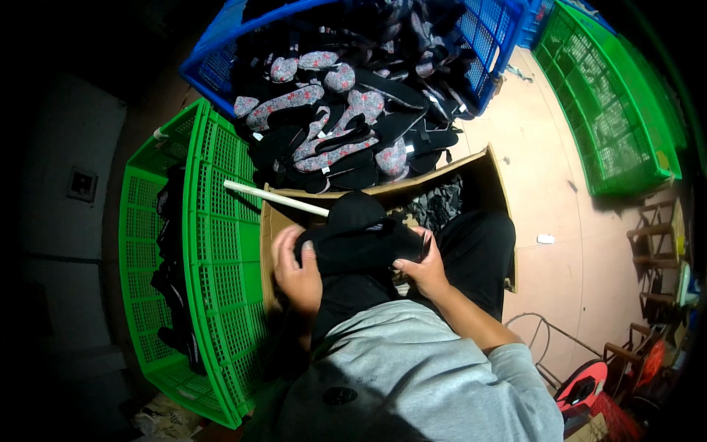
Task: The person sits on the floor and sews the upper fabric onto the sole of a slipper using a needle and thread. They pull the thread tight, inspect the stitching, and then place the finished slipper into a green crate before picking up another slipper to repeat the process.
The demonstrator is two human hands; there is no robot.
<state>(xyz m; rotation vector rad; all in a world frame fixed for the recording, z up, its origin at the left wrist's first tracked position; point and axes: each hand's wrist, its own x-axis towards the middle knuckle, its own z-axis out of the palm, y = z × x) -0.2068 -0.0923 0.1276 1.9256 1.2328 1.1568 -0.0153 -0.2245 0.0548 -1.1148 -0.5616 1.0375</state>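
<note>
A black cloth shoe (357, 250) lies sideways over my lap, held between both hands. My left hand (297, 271) is closed round its left end, with the thumb on top. At the other end my right hand (426, 271) pinches the black fabric between thumb and fingers. A small dark pointed shape shows by the right fingers; I cannot make out what it is. Just beyond the shoe, a white rod (276, 199) slants across the edge of an open cardboard box (499, 177). Grey and black fabric scraps (438, 206) lie inside the box.
Black shoes with grey-and-red patterned linings (331, 147) heap up in and before a blue crate (482, 40) ahead. A green crate (228, 280) with black pieces stands at my left. Further green crates (600, 110) stand far right. At lower right is a red round-topped object (585, 384).
</note>
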